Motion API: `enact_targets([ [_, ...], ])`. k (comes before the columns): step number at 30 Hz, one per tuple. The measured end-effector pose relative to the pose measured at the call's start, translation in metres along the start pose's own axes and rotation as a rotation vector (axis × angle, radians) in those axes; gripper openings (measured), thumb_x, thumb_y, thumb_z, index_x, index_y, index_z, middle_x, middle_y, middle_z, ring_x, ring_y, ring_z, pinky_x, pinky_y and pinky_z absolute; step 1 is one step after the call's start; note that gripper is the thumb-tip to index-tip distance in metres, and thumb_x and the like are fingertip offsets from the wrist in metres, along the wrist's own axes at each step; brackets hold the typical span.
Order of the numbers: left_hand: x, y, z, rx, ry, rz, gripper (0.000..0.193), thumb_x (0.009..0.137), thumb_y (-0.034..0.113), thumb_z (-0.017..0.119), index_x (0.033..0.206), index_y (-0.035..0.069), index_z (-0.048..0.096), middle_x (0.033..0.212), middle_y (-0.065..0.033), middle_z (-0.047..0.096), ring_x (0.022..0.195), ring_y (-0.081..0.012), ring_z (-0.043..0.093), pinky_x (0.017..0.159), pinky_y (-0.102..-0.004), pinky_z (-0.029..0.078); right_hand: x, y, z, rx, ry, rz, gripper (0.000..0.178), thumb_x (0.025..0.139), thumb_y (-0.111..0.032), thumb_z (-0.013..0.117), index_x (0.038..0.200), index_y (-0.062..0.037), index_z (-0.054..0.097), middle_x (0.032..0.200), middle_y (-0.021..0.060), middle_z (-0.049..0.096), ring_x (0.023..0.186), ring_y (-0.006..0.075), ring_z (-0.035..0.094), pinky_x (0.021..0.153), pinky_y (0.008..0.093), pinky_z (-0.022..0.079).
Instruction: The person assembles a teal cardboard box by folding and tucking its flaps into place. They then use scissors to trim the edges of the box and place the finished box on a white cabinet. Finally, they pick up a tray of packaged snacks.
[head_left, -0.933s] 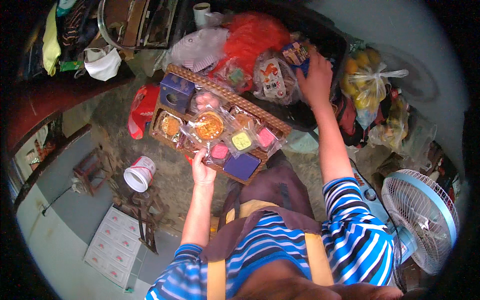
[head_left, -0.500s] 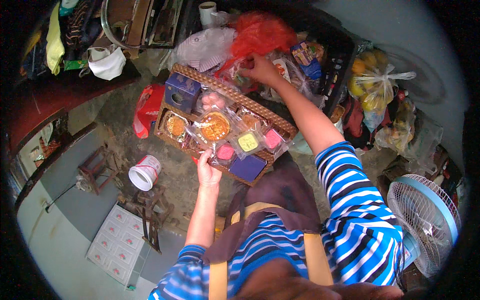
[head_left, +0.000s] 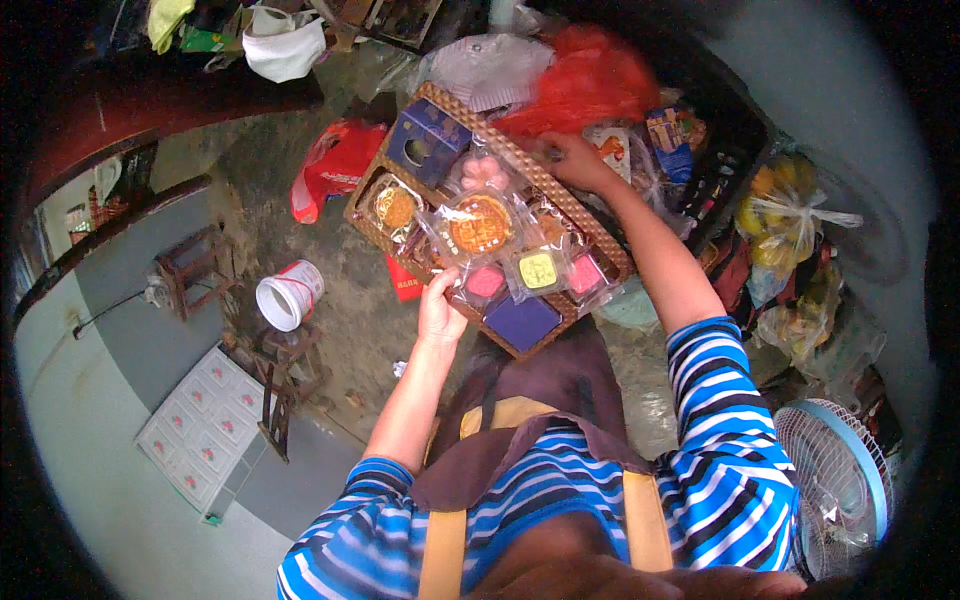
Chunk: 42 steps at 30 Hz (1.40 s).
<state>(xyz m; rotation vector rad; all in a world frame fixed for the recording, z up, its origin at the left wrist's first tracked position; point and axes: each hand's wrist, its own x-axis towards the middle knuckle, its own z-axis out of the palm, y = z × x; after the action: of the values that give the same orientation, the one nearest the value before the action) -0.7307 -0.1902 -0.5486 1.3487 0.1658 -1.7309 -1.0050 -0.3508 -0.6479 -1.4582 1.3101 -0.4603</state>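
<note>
My left hand (head_left: 440,312) grips the near left edge of a brown woven-look tray (head_left: 530,172), thumb on top. The tray tilts in front of me. A large wrapped golden mooncake (head_left: 480,225) lies on it, with a yellow-green square cake (head_left: 537,269), a pale pink flower-shaped cake (head_left: 484,174) and pink cakes (head_left: 486,281) around it. Dark blue boxes (head_left: 428,140) fill two corners. Past the tray's far edge, my right hand (head_left: 580,165) has its fingers bent beside a red plastic bag (head_left: 590,80); the fingertips are dim and partly hidden, so what they hold cannot be made out.
A black crate (head_left: 735,110) with bagged goods stands at the far right. Near it hangs a bag of yellow fruit (head_left: 785,210); a fan (head_left: 835,480) stands at lower right. On the floor at left are a white bucket (head_left: 290,295), a wooden stool (head_left: 195,270) and a red bag (head_left: 335,165).
The view has shifted, so the tray and both arms appear farther right. My right hand has drawn closer to the tray's far edge. My left hand keeps its grip.
</note>
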Motion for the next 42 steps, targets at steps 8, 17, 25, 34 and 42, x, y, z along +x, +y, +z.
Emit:
enact_targets([
  [8, 0.001, -0.001, 0.007, -0.008, 0.018, 0.057, 0.027, 0.084, 0.006, 0.055, 0.109, -0.002, 0.058, 0.106, -0.0119, 0.065, 0.100, -0.0257, 0.062, 0.094, -0.0412, 0.049, -0.101, -0.080, -0.079, 0.571, 0.529, 0.095, 0.044, 0.079, -0.017, 0.072, 0.119, -0.0027, 0.060, 0.107, 0.0081, 0.066, 0.099, 0.0183, 0.062, 0.087, 0.0326, 0.049],
  [17, -0.009, 0.002, 0.014, -0.004, 0.013, -0.010, 0.028, 0.087, 0.008, 0.053, 0.113, -0.003, 0.056, 0.110, -0.0131, 0.064, 0.101, -0.0260, 0.062, 0.092, -0.0412, 0.049, -0.155, -0.177, 0.057, 0.282, 0.225, 0.109, 0.057, 0.076, -0.023, 0.074, 0.123, -0.0032, 0.047, 0.102, 0.0156, 0.062, 0.088, 0.0228, 0.064, 0.075, 0.0340, 0.052],
  [25, 0.000, -0.003, 0.001, 0.019, -0.023, -0.042, 0.036, 0.095, 0.020, 0.040, 0.122, -0.001, 0.051, 0.118, -0.0135, 0.061, 0.109, -0.0275, 0.059, 0.095, -0.0440, 0.047, -0.164, -0.151, -0.018, 0.130, 0.694, 0.122, 0.032, 0.078, -0.018, 0.066, 0.105, -0.0015, 0.062, 0.099, 0.0167, 0.065, 0.091, 0.0291, 0.064, 0.080, 0.0380, 0.051],
  [34, -0.002, 0.001, 0.007, 0.043, -0.052, -0.052, 0.036, 0.094, 0.020, 0.042, 0.120, -0.002, 0.054, 0.116, -0.0145, 0.062, 0.107, -0.0282, 0.060, 0.095, -0.0447, 0.048, -0.053, 0.105, -0.048, -0.305, 0.225, 0.523, 0.057, 0.068, -0.042, 0.071, 0.109, -0.0030, 0.063, 0.097, 0.0199, 0.067, 0.089, 0.0315, 0.066, 0.080, 0.0419, 0.051],
  [42, -0.004, 0.000, 0.013, -0.037, -0.052, -0.074, 0.036, 0.093, 0.021, 0.044, 0.119, -0.003, 0.054, 0.114, -0.0162, 0.062, 0.106, -0.0321, 0.060, 0.096, -0.0475, 0.046, -0.035, 0.118, -0.010, -0.337, 0.541, 0.548, 0.063, 0.061, -0.043, 0.077, 0.107, -0.0015, 0.065, 0.096, 0.0198, 0.069, 0.090, 0.0312, 0.067, 0.082, 0.0393, 0.051],
])
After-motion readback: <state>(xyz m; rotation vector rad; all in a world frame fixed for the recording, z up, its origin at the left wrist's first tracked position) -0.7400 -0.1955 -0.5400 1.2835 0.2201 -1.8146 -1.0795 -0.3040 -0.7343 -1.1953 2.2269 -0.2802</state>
